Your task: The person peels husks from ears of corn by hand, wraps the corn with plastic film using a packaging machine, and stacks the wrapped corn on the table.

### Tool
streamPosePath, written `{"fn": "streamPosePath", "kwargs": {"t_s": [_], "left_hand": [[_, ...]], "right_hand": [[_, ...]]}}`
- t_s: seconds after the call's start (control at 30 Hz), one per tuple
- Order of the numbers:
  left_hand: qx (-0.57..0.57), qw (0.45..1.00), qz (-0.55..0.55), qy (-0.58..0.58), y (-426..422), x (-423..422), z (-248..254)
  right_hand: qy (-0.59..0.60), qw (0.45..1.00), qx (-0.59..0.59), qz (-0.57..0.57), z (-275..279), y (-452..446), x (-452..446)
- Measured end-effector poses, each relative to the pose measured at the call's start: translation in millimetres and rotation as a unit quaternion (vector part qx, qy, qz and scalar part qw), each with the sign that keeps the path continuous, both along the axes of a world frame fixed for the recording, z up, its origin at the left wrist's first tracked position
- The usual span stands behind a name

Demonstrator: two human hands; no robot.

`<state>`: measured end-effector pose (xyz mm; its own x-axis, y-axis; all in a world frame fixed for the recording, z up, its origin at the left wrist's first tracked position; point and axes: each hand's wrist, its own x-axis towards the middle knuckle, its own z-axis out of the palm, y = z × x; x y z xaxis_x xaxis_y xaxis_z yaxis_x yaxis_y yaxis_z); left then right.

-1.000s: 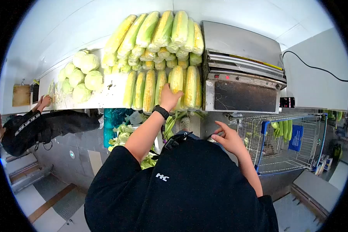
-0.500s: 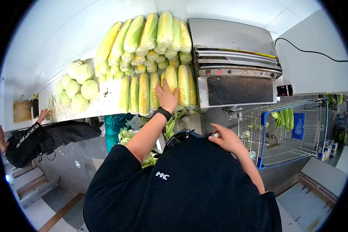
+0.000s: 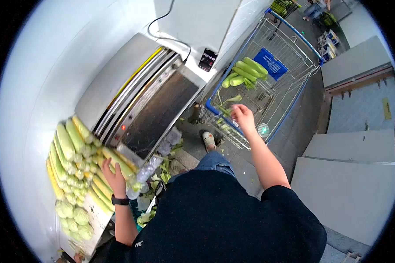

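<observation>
My left hand (image 3: 114,179), with a dark band at the wrist, is at the near row of film-wrapped corn (image 3: 102,186). Its fingers are stretched and apart, and I cannot tell whether they touch the cobs. More wrapped corn (image 3: 66,144) is piled behind it. My right hand (image 3: 243,118) hovers over the near end of a wire shopping cart (image 3: 289,103), fingers loosely bent with nothing visible in them. Inside the cart lie several long green vegetables (image 3: 250,70) and some loose leaves.
A metal film-wrapping machine (image 3: 158,109) with a dark plate stands beside the corn. Cabbages (image 3: 81,217) sit at the table's far left. A phone (image 3: 207,59) leans by the machine. Leaf scraps (image 3: 164,168) lie below the table edge. A person (image 3: 315,8) is in the background.
My view has swung right toward the cart. My right hand has moved from near my body out to the cart. My left hand stays by the corn, its fingers still stretched.
</observation>
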<state>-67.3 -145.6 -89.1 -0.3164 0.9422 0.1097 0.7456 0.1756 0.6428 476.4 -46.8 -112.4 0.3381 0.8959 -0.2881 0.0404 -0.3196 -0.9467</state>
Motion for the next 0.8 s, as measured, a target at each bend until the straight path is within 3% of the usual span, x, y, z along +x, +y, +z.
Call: {"fn": "streamPosePath", "kwargs": {"t_s": [0.03, 0.1, 0.17, 0.3, 0.43, 0.57, 0.63, 0.7, 0.8], "left_hand": [[0.033, 0.999, -0.026, 0.014, 6, 21, 14], [-0.011, 0.991, -0.084, -0.104, 24, 74, 48], [-0.001, 0.984, -0.172, -0.038, 42, 123, 57], [-0.143, 0.960, -0.239, -0.040, 69, 223, 62], [-0.285, 0.919, -0.256, -0.092, 96, 308, 65], [-0.341, 0.903, -0.245, -0.096, 112, 355, 53], [-0.376, 0.879, -0.270, -0.111, 127, 378, 49], [-0.375, 0.872, -0.294, -0.109, 151, 401, 45], [-0.248, 0.839, -0.480, -0.069, 214, 455, 68]], "right_hand": [[-0.028, 0.998, -0.054, -0.018, -24, 11, 29], [-0.011, 0.987, -0.161, -0.001, -68, 33, 81], [0.055, 0.981, -0.186, -0.020, -113, 58, 119], [0.187, 0.948, -0.241, -0.091, -195, 124, 169], [0.208, 0.937, -0.231, -0.156, -298, 182, 197], [0.274, 0.914, -0.260, -0.151, -335, 239, 208], [0.284, 0.884, -0.255, -0.269, -348, 261, 203], [0.320, 0.875, -0.225, -0.286, -348, 275, 204], [0.353, 0.860, -0.211, -0.301, -343, 270, 209]]}}
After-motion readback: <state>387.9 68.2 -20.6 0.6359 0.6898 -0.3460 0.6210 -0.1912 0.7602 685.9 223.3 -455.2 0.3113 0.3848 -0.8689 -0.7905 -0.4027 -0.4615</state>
